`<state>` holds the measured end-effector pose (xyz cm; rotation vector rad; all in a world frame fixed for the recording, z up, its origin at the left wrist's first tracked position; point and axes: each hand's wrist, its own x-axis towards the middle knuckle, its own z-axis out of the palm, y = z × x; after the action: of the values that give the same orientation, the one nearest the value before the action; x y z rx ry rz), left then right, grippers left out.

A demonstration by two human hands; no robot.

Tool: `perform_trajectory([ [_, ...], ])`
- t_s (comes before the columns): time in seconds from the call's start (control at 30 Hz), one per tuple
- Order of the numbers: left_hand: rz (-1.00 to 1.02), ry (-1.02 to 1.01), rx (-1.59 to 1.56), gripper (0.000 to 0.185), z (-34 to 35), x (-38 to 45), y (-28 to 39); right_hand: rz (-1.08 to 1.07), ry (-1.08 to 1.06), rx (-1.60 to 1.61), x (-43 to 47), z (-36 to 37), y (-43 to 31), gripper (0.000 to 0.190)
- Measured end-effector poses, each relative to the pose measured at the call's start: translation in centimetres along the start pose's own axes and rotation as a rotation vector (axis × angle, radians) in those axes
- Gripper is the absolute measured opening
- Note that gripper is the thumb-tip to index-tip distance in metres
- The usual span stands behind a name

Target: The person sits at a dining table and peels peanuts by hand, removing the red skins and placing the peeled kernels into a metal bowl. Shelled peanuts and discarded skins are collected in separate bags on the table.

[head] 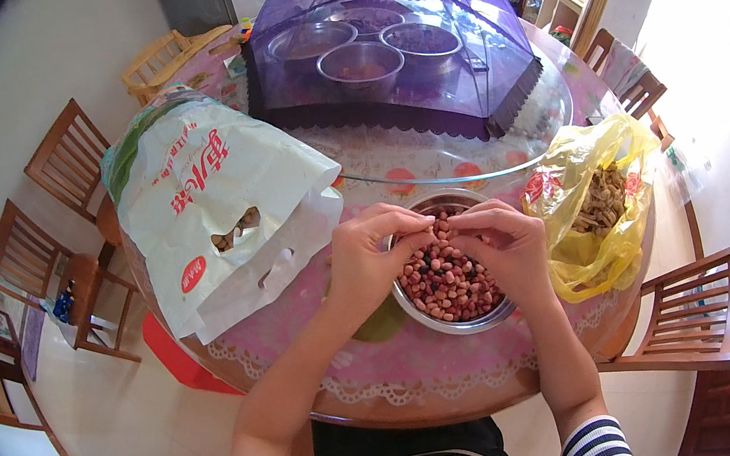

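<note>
A stainless steel bowl [459,327] of shelled peanuts [447,279], mostly pinkish red with a few dark ones, stands before me near the table's front edge. Above it, my left hand [375,248] and my right hand [501,236] meet with thumbs and fingertips pinched together. Between them is a small pale peanut pod [434,228], mostly covered by the fingers. To the right, a yellow plastic bag [573,268] lies open around a heap of empty peanut shells [600,200]. On the left rests a large white plastic bag [196,232]; unshelled peanuts [235,232] show through its handle hole.
A purple mesh food cover [389,107] stands over several metal bowls on a glass turntable [455,168]. The round table [422,375] has a pink lace-edged cloth. Wooden chairs surround it, one [696,313] close at right. A red stool [187,361] is under the left edge.
</note>
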<state>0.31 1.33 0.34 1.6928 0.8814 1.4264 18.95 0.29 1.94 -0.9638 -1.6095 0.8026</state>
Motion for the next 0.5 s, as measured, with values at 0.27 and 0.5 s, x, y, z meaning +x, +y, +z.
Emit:
perform_trajectory([
  [0.27,-0.070,-0.020,-0.032,0.019,-0.6,0.2,0.5,0.222,-0.002,0.339,0.2,-1.0,0.1,0.020],
  [0.5,-0.336,-0.075,-0.360,0.016,0.1,-0.1,0.5,0.311,-0.031,0.544,0.0,-1.1,1.1,0.022],
])
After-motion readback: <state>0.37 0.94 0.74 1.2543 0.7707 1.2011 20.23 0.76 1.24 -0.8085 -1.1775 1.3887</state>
